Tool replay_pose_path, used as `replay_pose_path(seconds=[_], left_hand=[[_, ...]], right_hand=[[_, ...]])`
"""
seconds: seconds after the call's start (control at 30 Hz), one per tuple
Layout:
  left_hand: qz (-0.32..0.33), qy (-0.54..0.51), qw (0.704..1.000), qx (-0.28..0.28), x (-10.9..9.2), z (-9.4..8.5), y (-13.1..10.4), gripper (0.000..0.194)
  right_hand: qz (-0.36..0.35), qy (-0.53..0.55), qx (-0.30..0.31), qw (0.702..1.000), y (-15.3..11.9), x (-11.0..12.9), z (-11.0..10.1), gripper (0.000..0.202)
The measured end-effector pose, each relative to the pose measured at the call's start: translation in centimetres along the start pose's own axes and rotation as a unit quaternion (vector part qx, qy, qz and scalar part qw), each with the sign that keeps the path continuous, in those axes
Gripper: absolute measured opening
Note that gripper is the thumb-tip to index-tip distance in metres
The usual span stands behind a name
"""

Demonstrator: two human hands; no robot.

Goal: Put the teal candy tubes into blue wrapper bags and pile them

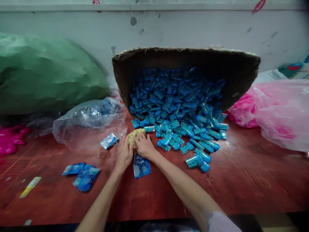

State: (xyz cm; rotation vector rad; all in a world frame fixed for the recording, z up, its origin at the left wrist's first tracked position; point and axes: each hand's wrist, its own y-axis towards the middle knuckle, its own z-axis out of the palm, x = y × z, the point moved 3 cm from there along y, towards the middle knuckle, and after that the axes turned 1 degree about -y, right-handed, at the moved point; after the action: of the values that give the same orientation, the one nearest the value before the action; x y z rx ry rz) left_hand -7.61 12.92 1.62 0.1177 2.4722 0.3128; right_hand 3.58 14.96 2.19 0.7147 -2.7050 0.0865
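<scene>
A crumpled yellow-green cloth-like piece lies on the red table between my hands. My left hand presses against its left side with the fingers close together. From the right, my right hand rests on it, fingers spread. Just below my hands a blue printed packet lies flat, its upper end hidden under them. Many blue-capped clear capsules with blue beads spill from a tipped cardboard box onto the table beyond and right of my hands.
More blue packets lie at the left, and a small one beside a clear plastic bag. A large green sack stands at the back left. Pink bags sit at the right. A yellow-and-white strip is at the far left.
</scene>
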Motion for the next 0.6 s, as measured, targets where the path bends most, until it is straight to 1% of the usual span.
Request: replay_pose_path(seconds=[0.07, 0.13, 0.2, 0.27, 0.3, 0.33, 0.4, 0.43, 0.5, 0.6], left_hand=[[-0.011, 0.015, 0.998, 0.053, 0.6, 1.3, 1.1, 0.049], [-0.015, 0.028, 0.996, 0.079, 0.9, 1.9, 1.1, 0.052], [-0.011, 0.022, 0.997, 0.074, 1.0, 1.6, 0.6, 0.051], [-0.001, -0.004, 0.999, 0.034, 0.8, 0.4, -0.4, 0.048], [0.003, -0.019, 1.0, 0.002, 0.6, -0.3, -1.0, 0.046], [0.003, -0.031, 0.999, -0.032, 0.4, -1.1, -1.8, 0.044], [-0.013, -0.047, 0.995, -0.082, -0.1, -2.2, -3.8, 0.039], [-0.03, -0.054, 0.994, -0.093, -0.3, -2.5, -5.0, 0.036], [-0.065, -0.071, 0.991, -0.096, -0.9, -2.5, -7.5, 0.033], [-0.12, -0.146, 0.979, -0.078, -1.6, -1.6, -10.5, 0.029]], right_hand=[[-0.011, -0.004, 0.016, 1.0, 0.8, -0.3, 0.5, 0.053], [-0.024, -0.006, 0.03, 0.999, 0.6, -0.5, 0.6, 0.055], [-0.032, -0.003, 0.019, 0.999, -0.6, -0.6, 0.1, 0.052], [-0.034, 0.006, -0.026, 0.999, -2.6, -0.5, -0.7, 0.043], [-0.035, 0.012, -0.056, 0.998, -3.9, -0.5, -1.0, 0.039], [-0.044, 0.018, -0.07, 0.996, -5.2, -0.3, -1.1, 0.037], [-0.046, 0.014, -0.063, 0.997, -7.7, -0.1, -0.5, 0.03], [-0.038, 0.008, -0.062, 0.997, -8.8, 0.0, 0.0, 0.023], [-0.021, -0.002, -0.075, 0.997, -10.2, 0.1, 1.0, 0.011], [-0.016, -0.014, -0.111, 0.994, -10.7, 0.4, 2.1, 0.012]])
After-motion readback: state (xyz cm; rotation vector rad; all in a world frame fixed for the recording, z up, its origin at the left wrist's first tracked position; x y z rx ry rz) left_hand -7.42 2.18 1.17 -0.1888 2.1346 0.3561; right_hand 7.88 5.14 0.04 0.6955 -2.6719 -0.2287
